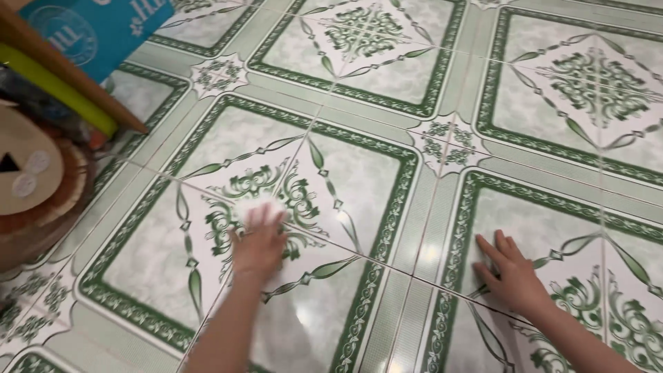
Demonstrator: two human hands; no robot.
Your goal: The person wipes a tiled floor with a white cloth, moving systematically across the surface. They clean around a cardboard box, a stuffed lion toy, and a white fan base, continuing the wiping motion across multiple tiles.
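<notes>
Glossy floor tiles (387, 179), white with green scrollwork and dark green borders, fill nearly the whole view; pale grout lines cross them and a bright glare spot sits just right of the left forearm. Left hand (259, 245) lies palm-down on a small white cloth (257, 207), fingers close together and pressing it flat to the tile. Cloth: soft, crumpled, blurred at the edges; only its far rim shows beyond the fingertips, the rest hidden under the hand. It sits on the leafy central ornament of one tile. Right hand (512, 275), well to the right of the cloth, rests flat on the neighbouring tile, fingers slightly spread, holding nothing. Far left of the cloth: a brown wooden stick (76, 76), a yellow-green tube (59, 90), a blue box (103, 27).
</notes>
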